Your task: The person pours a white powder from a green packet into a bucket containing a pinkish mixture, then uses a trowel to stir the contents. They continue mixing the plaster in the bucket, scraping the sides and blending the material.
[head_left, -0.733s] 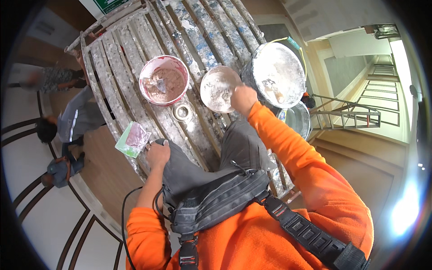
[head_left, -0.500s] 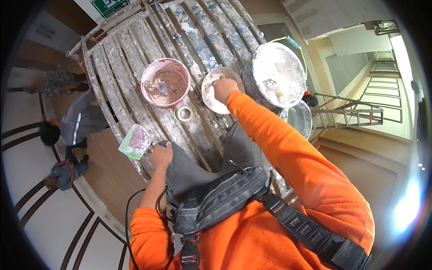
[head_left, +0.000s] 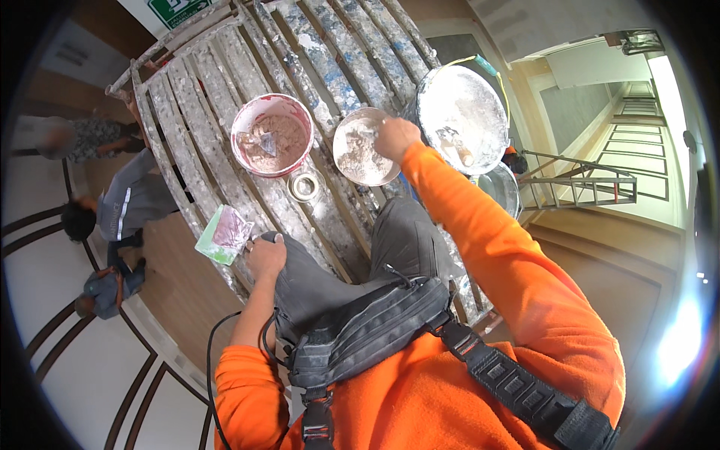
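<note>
My right hand is closed at the right rim of a small round tub with lumpy pale pink powder in it. What its fingers hold, if anything, is hidden. Beside my left knee, my left hand grips a square light-green board by its edge; a mauve smear of filler covers part of the board. Left of the tub stands a white bucket with a red-stained rim, holding pink mix and a putty knife. A large bucket of white powder stands close to my right hand.
The buckets and a tape roll rest on a slatted, paint-spattered platform with gaps between slats. Another bucket sits beyond the large one. A stepladder stands at right. Several people are on the floor at left.
My right hand has moved right, from inside the small tub to its right rim, uncovering more powder. My left hand and the green board have hardly moved.
</note>
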Available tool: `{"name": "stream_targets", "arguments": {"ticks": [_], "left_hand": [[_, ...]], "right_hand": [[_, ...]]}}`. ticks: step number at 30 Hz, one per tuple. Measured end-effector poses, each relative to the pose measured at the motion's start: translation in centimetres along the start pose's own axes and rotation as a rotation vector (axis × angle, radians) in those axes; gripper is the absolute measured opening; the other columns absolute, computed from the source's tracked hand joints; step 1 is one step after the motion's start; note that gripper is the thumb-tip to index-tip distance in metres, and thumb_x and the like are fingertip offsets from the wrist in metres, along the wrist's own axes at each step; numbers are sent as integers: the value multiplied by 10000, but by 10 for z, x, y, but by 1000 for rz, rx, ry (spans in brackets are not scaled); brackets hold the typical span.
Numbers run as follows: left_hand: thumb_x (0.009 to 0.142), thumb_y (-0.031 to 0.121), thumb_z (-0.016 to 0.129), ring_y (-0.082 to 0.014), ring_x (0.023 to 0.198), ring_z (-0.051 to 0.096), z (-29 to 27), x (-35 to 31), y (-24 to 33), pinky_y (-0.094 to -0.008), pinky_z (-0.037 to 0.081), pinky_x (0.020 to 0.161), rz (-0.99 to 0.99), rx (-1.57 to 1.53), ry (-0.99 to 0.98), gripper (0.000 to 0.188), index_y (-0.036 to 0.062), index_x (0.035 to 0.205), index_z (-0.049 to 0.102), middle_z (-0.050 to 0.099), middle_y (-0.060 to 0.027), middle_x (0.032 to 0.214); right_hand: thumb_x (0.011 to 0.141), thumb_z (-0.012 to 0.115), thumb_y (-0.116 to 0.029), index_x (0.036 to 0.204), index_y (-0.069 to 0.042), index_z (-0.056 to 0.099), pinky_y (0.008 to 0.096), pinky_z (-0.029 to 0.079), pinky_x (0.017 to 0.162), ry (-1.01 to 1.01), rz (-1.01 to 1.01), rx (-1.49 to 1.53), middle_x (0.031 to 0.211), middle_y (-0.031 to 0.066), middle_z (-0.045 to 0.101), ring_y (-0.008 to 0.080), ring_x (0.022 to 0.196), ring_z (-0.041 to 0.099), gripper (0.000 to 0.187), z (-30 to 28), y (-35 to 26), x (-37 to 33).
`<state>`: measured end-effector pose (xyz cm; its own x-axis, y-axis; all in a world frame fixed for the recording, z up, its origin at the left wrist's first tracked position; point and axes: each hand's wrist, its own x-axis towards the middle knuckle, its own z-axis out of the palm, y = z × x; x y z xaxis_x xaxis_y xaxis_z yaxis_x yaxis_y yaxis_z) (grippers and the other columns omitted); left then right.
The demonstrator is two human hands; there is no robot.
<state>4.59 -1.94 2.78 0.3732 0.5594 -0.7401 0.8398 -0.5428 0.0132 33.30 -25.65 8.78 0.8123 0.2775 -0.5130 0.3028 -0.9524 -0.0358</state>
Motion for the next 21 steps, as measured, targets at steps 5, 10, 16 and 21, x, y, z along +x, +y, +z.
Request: {"name": "stream_targets", "arguments": {"ticks": [5,10,16,21], "left_hand": [[946,498,565,-410,1345,463,-6,-5,4,-500,383,1119,4,-4,-2,707,-62,1374,507,453,-234,1467],[946,492,565,-414,1354,453,-9,-7,5,-502,371,1130,-14,-18,-7,705,-64,1375,506,431,-244,1488],[942,486,573,-422,1366,441,-5,-6,-1,-490,361,1143,8,-38,17,712,-68,1384,499,433,-254,1492],[941,484,574,-424,1362,444,-3,-3,1,-485,361,1144,14,-8,19,707,-65,1380,503,441,-259,1484]], "right_hand": [[871,624,-241,1053,-75,767,415,563,893,3,5,1,1108,166,735,326,1050,709,285,-22,-50,32],[886,597,-160,970,-63,781,417,586,815,92,-278,-201,994,177,750,316,986,728,224,29,-73,4],[850,596,-174,965,-66,774,421,592,782,121,-128,-14,940,159,745,315,903,733,238,49,-23,-26],[832,590,-149,974,-78,765,451,583,780,166,-73,29,943,201,733,361,877,728,237,15,-20,1]]}}
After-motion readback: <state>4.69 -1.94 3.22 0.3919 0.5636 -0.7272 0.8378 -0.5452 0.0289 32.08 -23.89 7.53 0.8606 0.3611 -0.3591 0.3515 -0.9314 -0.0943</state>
